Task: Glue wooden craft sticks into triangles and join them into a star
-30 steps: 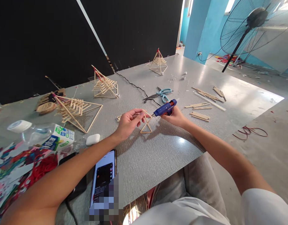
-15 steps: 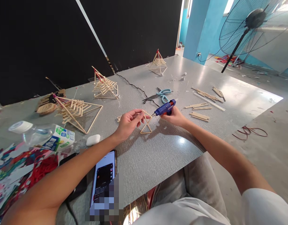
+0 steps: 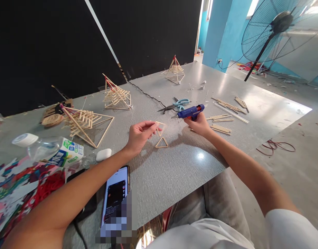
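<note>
Between the thumb and fingers of my left hand (image 3: 141,135) is a small triangle of wooden sticks (image 3: 161,123), raised above the table. A second stick triangle (image 3: 161,142) lies flat on the table just below it. My right hand (image 3: 199,123) is wrapped round a blue hot glue gun (image 3: 191,111), its nozzle pointing left, apart from the held triangle. Behind the glue gun lie scissors with light blue handles (image 3: 181,102). Several loose wooden sticks (image 3: 221,129) lie to the right of my right hand.
Stick pyramids (image 3: 87,124) stand at left and back. A plastic bottle (image 3: 50,148), a white case (image 3: 103,154) and a phone (image 3: 114,197) lie near my left arm, beside red cord (image 3: 48,186). A black cable (image 3: 146,93) crosses the table (image 3: 153,186). A large fan (image 3: 280,24) stands beyond.
My right hand has drawn the glue gun back to the right and slightly up, away from the held triangle. My left hand still holds that triangle, slightly shifted and tilted.
</note>
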`<state>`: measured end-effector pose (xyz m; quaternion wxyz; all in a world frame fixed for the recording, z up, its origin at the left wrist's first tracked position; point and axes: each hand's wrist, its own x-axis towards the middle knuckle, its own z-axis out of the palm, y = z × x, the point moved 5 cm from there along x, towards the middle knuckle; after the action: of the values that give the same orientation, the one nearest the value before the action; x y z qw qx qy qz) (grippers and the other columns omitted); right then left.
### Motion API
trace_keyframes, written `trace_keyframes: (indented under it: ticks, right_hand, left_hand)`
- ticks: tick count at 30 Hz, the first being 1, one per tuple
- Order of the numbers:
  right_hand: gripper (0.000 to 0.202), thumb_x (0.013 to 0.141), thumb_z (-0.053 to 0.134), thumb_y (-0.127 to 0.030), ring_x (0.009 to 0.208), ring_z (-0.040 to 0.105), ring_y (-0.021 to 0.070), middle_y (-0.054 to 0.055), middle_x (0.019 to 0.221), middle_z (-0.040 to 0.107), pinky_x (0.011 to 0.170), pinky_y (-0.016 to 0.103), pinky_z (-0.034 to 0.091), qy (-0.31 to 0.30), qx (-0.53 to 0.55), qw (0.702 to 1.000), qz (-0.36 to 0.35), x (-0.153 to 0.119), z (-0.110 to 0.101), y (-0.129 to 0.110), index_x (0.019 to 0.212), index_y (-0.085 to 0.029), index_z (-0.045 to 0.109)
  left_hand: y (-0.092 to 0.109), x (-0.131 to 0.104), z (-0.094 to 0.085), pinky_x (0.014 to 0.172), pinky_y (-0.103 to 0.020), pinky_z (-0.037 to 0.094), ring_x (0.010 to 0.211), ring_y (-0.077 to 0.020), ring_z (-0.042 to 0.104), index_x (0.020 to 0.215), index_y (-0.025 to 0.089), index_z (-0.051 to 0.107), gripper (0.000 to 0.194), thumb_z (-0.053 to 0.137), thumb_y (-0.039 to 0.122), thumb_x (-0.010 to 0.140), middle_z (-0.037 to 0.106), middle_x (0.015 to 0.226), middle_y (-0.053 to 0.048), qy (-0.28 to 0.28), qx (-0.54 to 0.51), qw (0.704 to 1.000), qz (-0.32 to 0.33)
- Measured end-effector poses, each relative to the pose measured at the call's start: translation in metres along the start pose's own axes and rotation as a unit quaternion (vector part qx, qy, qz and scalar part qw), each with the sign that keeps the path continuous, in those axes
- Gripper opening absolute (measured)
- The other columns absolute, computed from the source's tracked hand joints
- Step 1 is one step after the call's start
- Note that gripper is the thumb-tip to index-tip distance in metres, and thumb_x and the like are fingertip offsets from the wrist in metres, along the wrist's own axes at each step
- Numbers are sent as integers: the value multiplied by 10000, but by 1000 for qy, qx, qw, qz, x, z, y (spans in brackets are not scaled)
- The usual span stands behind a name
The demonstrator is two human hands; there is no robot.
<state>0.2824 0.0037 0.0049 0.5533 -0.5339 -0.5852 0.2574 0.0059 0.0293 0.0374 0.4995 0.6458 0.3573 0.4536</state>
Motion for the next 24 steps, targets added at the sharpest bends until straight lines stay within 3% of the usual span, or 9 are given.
trace_keyframes:
  ticks: [4,8,17,24]
  right_hand:
    - [248,746,716,-382,655,466,126,-50,710,522,648,305,375,54,-55,995,-67,1,-14,-5,795,-262,505]
    - [277,812,734,-441,624,524,150,-47,695,587,653,317,415,51,-130,982,-129,-1,-14,-6,902,-265,540]
    - [334,850,733,-468,695,563,188,1,827,680,716,331,413,10,-219,971,-100,-6,-1,2,1040,-272,540]
    - [290,885,728,-425,795,616,211,50,950,728,785,340,468,5,-233,965,-122,-5,-1,2,1053,-261,556]
  left_hand:
    - [-2,0,-2,512,-212,411,623,-122,577,853,179,884,338,967,497,775,815,823,-118,14,7,1000,-12]
    - [-1,-1,-1,520,-208,426,625,-116,558,871,200,903,315,938,512,847,828,856,-116,-3,14,1000,10]
    - [-1,-3,1,523,-210,432,597,-105,508,875,225,909,298,945,519,845,834,867,-102,-15,17,1000,15]
    - [2,-4,3,530,-239,424,602,-119,513,863,230,906,293,927,521,846,827,861,-100,-17,23,999,14]
